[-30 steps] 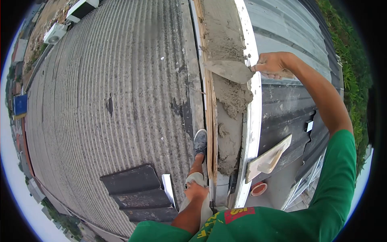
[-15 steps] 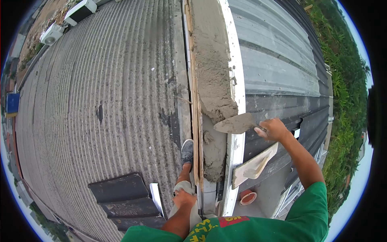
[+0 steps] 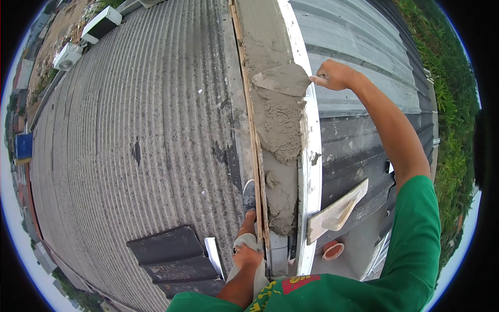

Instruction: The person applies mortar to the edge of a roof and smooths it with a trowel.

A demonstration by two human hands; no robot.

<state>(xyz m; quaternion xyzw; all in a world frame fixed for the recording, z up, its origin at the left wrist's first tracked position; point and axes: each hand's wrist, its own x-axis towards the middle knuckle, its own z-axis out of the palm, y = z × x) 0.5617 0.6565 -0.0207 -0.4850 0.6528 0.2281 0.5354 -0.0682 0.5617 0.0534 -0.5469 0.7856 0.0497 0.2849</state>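
Note:
My right hand (image 3: 335, 76) is closed round the handle of a pointed trowel (image 3: 283, 80). Its blade lies flat on the wet mortar (image 3: 280, 122), across the strip on top of the wall. The mortar is smooth beyond the blade and rough on the near side, with a lower, thinner layer (image 3: 280, 190) closer to me. My left hand (image 3: 247, 256) rests at my knee on the light shorts, its fingers curled; whatever may be inside them is hidden. A float with a handle (image 3: 338, 212) leans across the white board (image 3: 310, 182) on the right.
Wooden strips (image 3: 253, 140) edge the mortar on the left. Corrugated roofing (image 3: 125, 119) spreads beyond them, carrying dark sheet pieces (image 3: 174, 257) and my shoe (image 3: 249, 196). Metal roof sheets (image 3: 358, 52) lie right. A reddish round container (image 3: 332, 250) sits below the float.
My right hand has carried the trowel farther along the wall, away from me, onto the mortar. Mortar at the rough near end looks flatter. My left hand stays at the knee.

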